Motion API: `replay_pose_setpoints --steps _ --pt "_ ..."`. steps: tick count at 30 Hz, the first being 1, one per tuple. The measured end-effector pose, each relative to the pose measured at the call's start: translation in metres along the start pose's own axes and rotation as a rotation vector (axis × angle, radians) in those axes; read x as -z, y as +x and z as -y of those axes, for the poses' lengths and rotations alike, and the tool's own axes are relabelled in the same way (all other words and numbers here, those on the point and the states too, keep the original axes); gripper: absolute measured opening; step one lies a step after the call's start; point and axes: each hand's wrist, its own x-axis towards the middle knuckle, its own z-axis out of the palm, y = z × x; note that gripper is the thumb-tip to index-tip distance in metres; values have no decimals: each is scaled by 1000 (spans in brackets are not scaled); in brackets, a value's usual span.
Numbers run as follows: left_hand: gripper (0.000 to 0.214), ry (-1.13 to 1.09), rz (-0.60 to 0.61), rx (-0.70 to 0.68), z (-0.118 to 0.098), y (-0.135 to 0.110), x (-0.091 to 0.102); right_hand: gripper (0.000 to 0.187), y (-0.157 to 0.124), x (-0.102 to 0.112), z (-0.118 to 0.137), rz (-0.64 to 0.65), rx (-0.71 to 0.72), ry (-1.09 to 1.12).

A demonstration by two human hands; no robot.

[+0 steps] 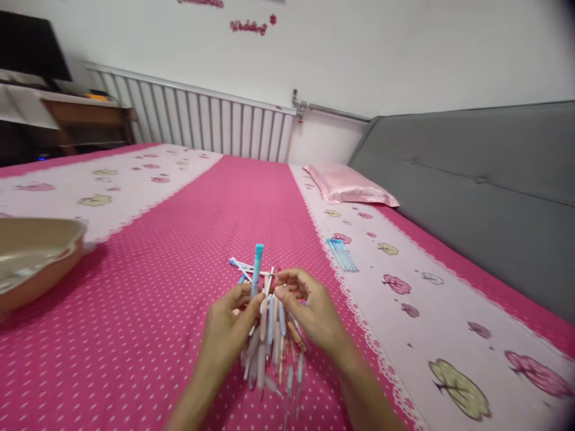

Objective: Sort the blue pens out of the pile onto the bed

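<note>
My left hand and my right hand are close together over a loose pile of pastel pens on the pink dotted bedsheet. The left fingers pinch a light blue pen that stands upright above the pile. My right hand's fingers are curled over the top of the pile and pinch at thin white pen parts; what exactly they hold is too small to name. A few white and blue pieces lie just beyond the hands.
A small row of blue pens lies on the pale patterned strip to the right. A tan bowl sits at the left edge. A pink pillow and grey headboard are at the right; a white radiator lines the far wall.
</note>
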Motion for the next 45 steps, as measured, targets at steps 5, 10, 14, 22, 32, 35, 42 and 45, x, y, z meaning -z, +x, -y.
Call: replay_pose_setpoints --steps 5,10,14,22,32,35,42,45 --pt "22 -113 -125 25 -4 -3 3 14 -7 -21 -7 102 -72 11" --pt "21 -170 -151 56 -6 -7 3 14 -12 -40 -13 157 -91 60" --pt "22 -203 -177 76 -7 -9 3 16 -13 -47 -13 128 -124 98" --pt "22 -202 -202 97 -11 -9 2 21 -16 -52 -7 57 -161 148" --pt "30 -109 -201 3 -7 -8 4 19 -14 -48 -9 17 -142 173" --pt "33 -6 -240 -28 -6 -8 5 18 -9 -38 -10 -38 -139 146" --pt "42 132 -266 -9 -6 -5 8 25 14 8 -24 -334 -88 25" --pt "44 132 -278 19 -5 -3 11 29 24 39 -36 -446 -83 -43"
